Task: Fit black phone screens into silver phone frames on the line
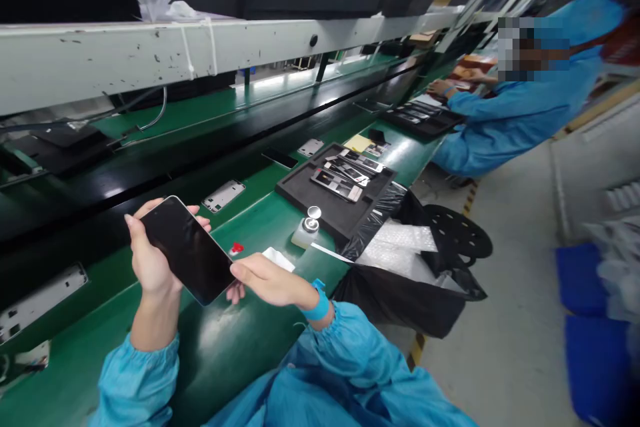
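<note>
A black-screened smartphone (187, 250) is held tilted above the green bench between both hands. My left hand (153, 257) wraps round its left side, with fingertips showing past the far edge. At the lower right corner, my right hand (267, 280) pinches the phone between thumb and fingers; a blue band circles that wrist. Just beyond the right hand lie a small red item (237, 248) and a white cloth or paper (279, 259). A small dispenser bottle (307, 230) with a round metal top stands farther right.
Phone frames lie at the belt's side, one (224, 195) behind the phone and another (45, 300) at left. A black foam tray (310, 187) carries several phone parts. Below it hangs a black bag (405, 300) with bubble wrap. A co-worker (530, 100) sits farther along; a beam (125, 57) runs overhead.
</note>
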The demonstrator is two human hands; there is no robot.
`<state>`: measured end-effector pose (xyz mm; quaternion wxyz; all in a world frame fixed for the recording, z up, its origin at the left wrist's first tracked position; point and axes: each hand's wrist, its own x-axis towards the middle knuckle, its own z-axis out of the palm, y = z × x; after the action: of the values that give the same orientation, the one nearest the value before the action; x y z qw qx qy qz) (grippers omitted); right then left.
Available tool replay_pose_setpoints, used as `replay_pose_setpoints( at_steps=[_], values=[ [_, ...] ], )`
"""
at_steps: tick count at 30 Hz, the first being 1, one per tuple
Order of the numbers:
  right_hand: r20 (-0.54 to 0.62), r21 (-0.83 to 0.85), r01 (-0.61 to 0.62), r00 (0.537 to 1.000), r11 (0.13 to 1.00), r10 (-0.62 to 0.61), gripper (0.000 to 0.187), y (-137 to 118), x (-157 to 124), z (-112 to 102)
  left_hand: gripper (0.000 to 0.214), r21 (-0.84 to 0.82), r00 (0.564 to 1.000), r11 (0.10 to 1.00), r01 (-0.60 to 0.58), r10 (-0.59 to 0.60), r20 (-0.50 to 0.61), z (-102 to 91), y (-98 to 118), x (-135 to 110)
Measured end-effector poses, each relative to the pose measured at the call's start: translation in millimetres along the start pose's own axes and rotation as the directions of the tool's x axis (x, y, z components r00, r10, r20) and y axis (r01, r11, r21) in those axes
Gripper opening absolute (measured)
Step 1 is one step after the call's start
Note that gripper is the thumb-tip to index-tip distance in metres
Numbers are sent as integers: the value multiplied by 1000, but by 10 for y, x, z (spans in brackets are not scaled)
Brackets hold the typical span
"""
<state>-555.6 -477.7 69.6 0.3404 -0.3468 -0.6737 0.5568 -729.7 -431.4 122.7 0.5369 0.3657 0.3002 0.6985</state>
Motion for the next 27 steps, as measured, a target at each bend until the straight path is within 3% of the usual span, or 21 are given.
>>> replay_pose_setpoints(
  at_steps=[4, 13, 15, 18, 21, 24, 27],
  values=[
    [-67, -28, -13, 998, 1000, 11, 79, 154, -24, 42, 55, -57, 999, 998, -7, 4, -48, 29, 18, -14],
    [-169, 140, -29, 984, 990, 53, 73, 394, 238, 157, 62, -68, 991, 996, -49, 40, -129, 3, -92, 36],
    [-135, 190, -51, 988, 980, 77, 73, 446, 298, 195, 63, -47, 983, 995, -91, 82, -163, -8, -137, 81],
    [12, 294, -65, 998, 954, 64, 73, 496, 360, 259, 64, -29, 965, 987, -161, 151, -213, -5, -217, 142],
    [118, 407, -57, 993, 912, 10, 75, 517, 413, 286, 63, -29, 965, 988, -151, 141, -220, 14, -288, 172],
    [179, 423, -68, 984, 903, -9, 75, 535, 496, 283, 65, -25, 962, 988, -151, 141, -232, -10, -340, 196],
    [163, 375, -98, 986, 922, 38, 72, 555, 569, 260, 70, -41, 967, 994, -97, 85, -242, -184, -363, 326]
  ],
)
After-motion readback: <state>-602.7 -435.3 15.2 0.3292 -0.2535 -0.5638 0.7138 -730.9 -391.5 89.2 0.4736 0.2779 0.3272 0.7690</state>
